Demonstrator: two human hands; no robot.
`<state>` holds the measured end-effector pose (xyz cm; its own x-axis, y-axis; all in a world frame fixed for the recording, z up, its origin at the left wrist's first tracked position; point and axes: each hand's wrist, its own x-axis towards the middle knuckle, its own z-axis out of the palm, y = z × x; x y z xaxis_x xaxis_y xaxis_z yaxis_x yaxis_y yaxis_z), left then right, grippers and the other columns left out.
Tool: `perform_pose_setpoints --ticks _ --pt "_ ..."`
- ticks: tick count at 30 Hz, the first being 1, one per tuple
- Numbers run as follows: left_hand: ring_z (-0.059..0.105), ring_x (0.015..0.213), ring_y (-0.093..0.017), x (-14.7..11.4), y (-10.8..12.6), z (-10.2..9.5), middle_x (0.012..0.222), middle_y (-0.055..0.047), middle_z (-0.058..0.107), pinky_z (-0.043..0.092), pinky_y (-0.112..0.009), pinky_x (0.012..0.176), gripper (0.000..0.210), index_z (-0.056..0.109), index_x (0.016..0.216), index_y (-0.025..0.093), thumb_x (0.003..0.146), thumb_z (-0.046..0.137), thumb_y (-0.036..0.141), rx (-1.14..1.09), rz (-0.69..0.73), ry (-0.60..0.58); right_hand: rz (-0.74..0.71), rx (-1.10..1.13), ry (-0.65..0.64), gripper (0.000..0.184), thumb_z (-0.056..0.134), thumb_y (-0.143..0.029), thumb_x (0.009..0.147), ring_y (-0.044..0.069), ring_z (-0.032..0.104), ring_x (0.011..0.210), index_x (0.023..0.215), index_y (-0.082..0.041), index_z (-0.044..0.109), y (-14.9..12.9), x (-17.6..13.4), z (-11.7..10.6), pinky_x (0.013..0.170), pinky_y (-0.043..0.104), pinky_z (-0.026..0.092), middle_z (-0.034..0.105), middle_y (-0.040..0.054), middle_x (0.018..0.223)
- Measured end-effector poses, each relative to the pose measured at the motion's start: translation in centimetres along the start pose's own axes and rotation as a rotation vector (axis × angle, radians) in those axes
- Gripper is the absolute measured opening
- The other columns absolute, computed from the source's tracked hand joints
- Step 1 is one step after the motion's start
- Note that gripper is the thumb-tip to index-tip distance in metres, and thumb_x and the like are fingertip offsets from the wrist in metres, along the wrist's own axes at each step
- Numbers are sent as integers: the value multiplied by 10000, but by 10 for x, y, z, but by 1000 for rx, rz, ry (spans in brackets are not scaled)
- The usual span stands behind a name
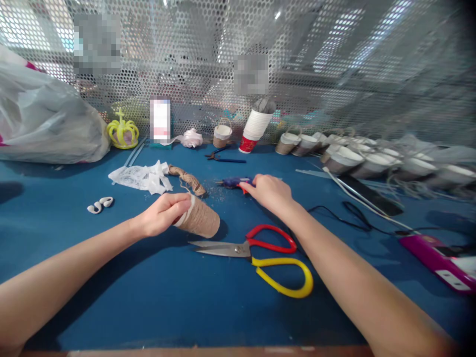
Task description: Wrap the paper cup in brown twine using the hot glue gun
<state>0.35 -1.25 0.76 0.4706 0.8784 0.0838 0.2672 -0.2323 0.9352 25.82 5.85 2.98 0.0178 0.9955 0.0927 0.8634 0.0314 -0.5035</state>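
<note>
My left hand (163, 214) grips the rim of a paper cup wrapped in brown twine (201, 218). The cup is tilted on its side, its base pointing right. Farther right, my right hand (271, 191) is closed around the handle of a blue hot glue gun (235, 183), whose nozzle points left and whose trigger is orange-red. Between my forearms lie large scissors (238, 249) with one red and one yellow handle, blades slightly apart. A skein of brown twine (188, 179) rests just beyond the cup, beside a crumpled white plastic bag (143, 177).
Twine-wrapped cups (379, 163) crowd the right side. A purple power strip (439, 263) and black cable (342, 218) lie nearer. Along the back mesh stand a phone (161, 120), a yellow crown (123, 131), stacked white cups (256, 126) and pliers (225, 157). A large plastic bag (48, 114) fills the left.
</note>
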Motion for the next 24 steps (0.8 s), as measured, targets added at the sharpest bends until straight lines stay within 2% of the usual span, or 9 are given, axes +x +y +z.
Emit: perform_pose_setpoints --ticks 3,4,5,7,10,13,16,18,24 --pt "345 570 -90 -1 1 0 615 30 374 334 -221 550 324 419 634 153 849 354 387 6 37 -26 -119 6 -24 278 601 -418 743 179 589 746 593 -184 597 -30 -12 -2 590 252 387 648 55 681" --pt "336 565 -87 -1 2 0 612 32 368 327 -218 541 321 410 629 154 853 353 377 13 54 -30 -168 40 -87 306 546 -449 781 161 591 725 654 -186 641 -41 -16 0 602 246 398 668 39 709" --pt "325 559 -84 -1 2 0 608 35 358 316 -214 530 318 398 622 155 857 351 364 21 72 -33 -240 140 -240 363 459 -460 836 152 591 728 757 -180 677 -53 -19 3 620 248 405 688 43 775" --pt "297 537 -78 -2 2 0 589 42 332 290 -210 502 312 371 607 161 864 350 338 37 104 -36 -273 333 -476 462 380 -498 865 139 589 754 838 -154 687 -73 -23 11 643 243 417 696 61 902" --pt "268 509 -73 -1 3 0 561 51 297 260 -212 473 307 343 597 169 869 345 311 39 132 -59 -244 448 -621 500 404 -543 837 135 566 761 778 -132 682 -93 -22 25 691 252 411 687 82 909" --pt "265 507 -74 -1 4 0 562 52 293 256 -214 470 294 350 610 168 871 340 303 33 133 -81 -204 618 -660 315 536 -425 797 107 533 699 718 -148 663 -99 -19 33 658 234 396 668 42 820" --pt "271 517 -76 0 4 0 574 49 305 263 -217 481 297 358 609 165 867 348 311 34 119 -68 -114 832 -638 126 613 -255 728 68 493 610 658 -151 628 -97 -20 33 587 207 370 626 -3 737" --pt "288 532 -80 0 4 0 588 44 327 276 -219 499 299 375 614 162 861 357 328 14 90 -49 -79 930 -621 130 622 -254 718 58 479 581 642 -150 608 -91 -22 28 556 203 356 599 -17 697" --pt "339 554 -94 2 0 -1 603 37 372 288 -222 510 259 420 669 162 827 390 364 -133 -52 18 -108 1087 -587 187 690 -304 676 57 498 565 696 -142 598 -73 -26 18 514 193 353 589 -23 652"
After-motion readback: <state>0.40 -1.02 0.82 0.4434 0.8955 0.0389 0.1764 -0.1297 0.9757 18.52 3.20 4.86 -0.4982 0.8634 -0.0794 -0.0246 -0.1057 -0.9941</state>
